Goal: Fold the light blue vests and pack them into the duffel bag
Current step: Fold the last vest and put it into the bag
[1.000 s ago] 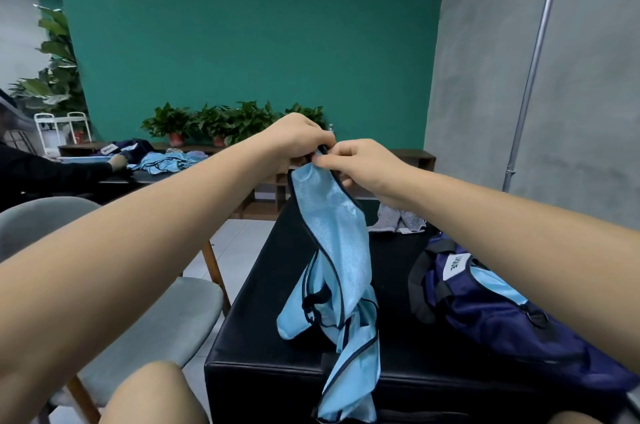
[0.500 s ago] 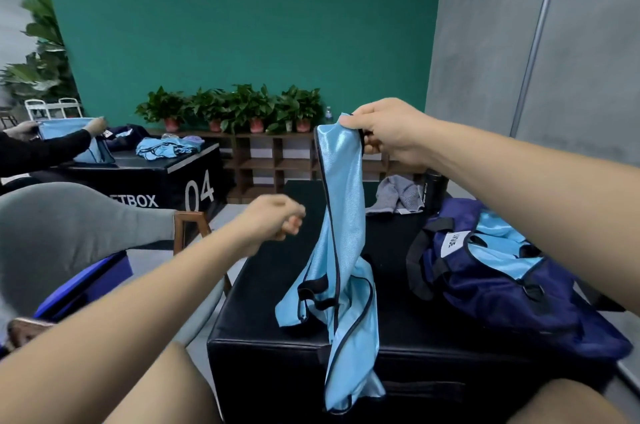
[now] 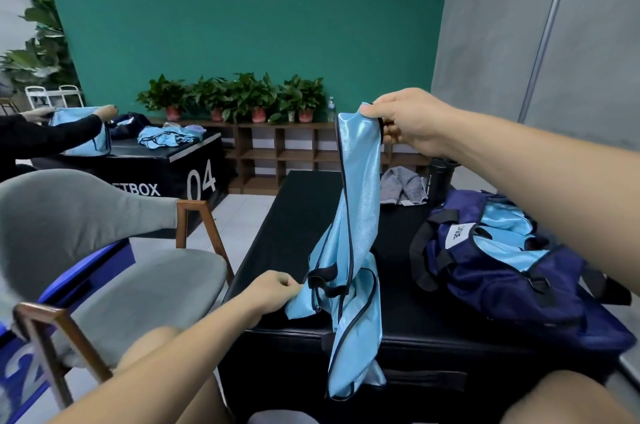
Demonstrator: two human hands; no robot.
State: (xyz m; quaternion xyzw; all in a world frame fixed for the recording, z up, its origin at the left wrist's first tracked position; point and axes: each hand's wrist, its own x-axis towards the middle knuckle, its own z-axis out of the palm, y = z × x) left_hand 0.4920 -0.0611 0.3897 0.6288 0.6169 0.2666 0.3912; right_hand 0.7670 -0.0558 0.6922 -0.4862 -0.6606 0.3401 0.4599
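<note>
So the vest [image 3: 356,215] hangs pretty much straight up and down in front of us. Its top end is pinched in our right hand [image 3: 412,122] and the bottom trails over the near edge of the box [image 3: 294,215]. Our left hand [image 3: 273,288] is the low one, fingers curled right at the vest's lower left edge, though we can't tell if it's actually got cloth. The bag [image 3: 519,285] sits open just right of the vest, under our right arm, so that hand's nearer.

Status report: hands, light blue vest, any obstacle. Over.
Right hand grips top of shiny light blue vest. Left hand pinches its lower corner. Vest hangs unfolded over black padded box. Navy fabric duffel bag open, nothing blocking it.
</note>
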